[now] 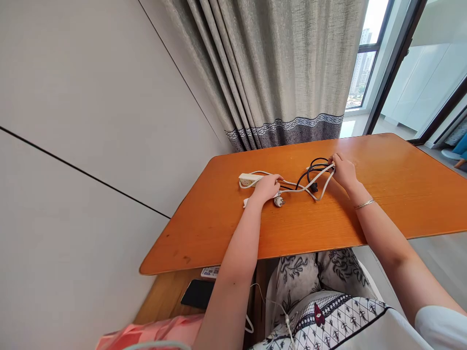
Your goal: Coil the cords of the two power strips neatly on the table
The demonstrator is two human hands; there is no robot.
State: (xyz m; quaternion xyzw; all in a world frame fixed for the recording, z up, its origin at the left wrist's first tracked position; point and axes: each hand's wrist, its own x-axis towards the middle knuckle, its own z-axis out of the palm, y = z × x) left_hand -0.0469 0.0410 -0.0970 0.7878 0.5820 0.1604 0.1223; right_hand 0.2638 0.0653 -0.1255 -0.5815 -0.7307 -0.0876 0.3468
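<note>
On the orange-brown table, white and black cables lie in a loose tangle. My left hand (268, 187) is curled down over a slim white power strip (245, 201), whose ends show on both sides of the hand; its sockets are hidden. Just behind that hand lies a cream socket block (247, 179) with a white cord looped around it. A white plug (279, 201) with metal pins rests beside the left fingers. My right hand (343, 170) pinches the white cable (316, 181), lifted slightly in a bend. Near its fingertips lie a coiled black cable (313, 167) and its black plug (314, 186).
The wooden table (215, 228) has rounded corners and a wall at its left. A grey curtain (292, 73) hangs behind it. Below the front edge, a black phone (197, 294) lies on a wooden surface beside pink fabric (156, 333).
</note>
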